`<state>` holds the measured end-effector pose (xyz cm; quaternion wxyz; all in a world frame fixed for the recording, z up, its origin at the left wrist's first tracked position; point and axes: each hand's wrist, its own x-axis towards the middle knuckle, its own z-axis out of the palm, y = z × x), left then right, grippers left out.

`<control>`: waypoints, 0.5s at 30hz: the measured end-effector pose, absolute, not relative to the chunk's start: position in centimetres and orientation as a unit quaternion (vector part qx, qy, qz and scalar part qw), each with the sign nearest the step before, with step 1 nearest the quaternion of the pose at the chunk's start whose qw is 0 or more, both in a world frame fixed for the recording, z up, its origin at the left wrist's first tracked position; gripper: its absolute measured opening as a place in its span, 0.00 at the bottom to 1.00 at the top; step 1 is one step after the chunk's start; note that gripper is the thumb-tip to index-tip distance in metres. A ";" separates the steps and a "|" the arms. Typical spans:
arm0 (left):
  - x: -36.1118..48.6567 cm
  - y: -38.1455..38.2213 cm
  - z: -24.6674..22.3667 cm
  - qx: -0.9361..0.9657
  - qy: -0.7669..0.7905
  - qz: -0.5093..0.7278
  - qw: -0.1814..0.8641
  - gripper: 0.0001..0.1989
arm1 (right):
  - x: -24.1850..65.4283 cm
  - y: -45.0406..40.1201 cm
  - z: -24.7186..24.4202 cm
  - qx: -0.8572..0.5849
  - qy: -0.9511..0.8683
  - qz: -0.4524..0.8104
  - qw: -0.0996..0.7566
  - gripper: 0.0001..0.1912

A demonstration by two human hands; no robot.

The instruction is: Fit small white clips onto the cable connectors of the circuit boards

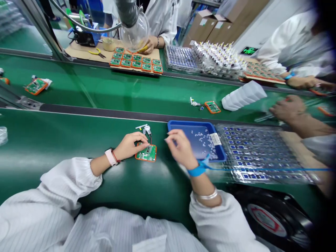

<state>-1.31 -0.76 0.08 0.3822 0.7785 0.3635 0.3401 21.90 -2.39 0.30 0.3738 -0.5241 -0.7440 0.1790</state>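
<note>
An orange-framed green circuit board (pixel 146 153) lies on the green conveyor belt, just in front of me. My left hand (pixel 129 146) sits on its upper left corner, with the fingers curled over the edge. Thin wires run from the board up to a small black connector (pixel 147 130) and a white plastic part (pixel 141 126) just past my fingers. My right hand (pixel 180 148) hangs over the left end of a blue tray (pixel 196 125) holding many small white parts (pixel 201 141). Its fingertips are drawn together and blurred, so anything between them is hidden.
A clear blister tray of blue parts (pixel 262 154) lies right of the blue tray. A co-worker's hand (pixel 287 110) reaches in from the right. A raised rail (pixel 105 113) runs behind my belt. Beyond it are another belt, more boards, and a stack of white cups (pixel 244 95).
</note>
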 end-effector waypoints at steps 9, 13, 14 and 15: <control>-0.8 -1.3 -0.1 0.790 0.352 0.330 0.379 0.04 | 16.6 -5.0 -0.4 -0.497 -0.731 0.304 0.354 0.06; -0.7 -1.2 -0.3 0.803 0.356 0.315 0.360 0.05 | 16.9 -4.6 -0.9 -0.500 -0.730 0.306 0.352 0.06; -0.6 -1.1 -0.3 0.805 0.357 0.311 0.357 0.06 | 16.9 -4.5 -1.0 -0.501 -0.726 0.311 0.355 0.07; -0.5 -1.1 -0.3 0.807 0.359 0.306 0.354 0.06 | 16.9 -4.4 -1.1 -0.501 -0.722 0.317 0.357 0.07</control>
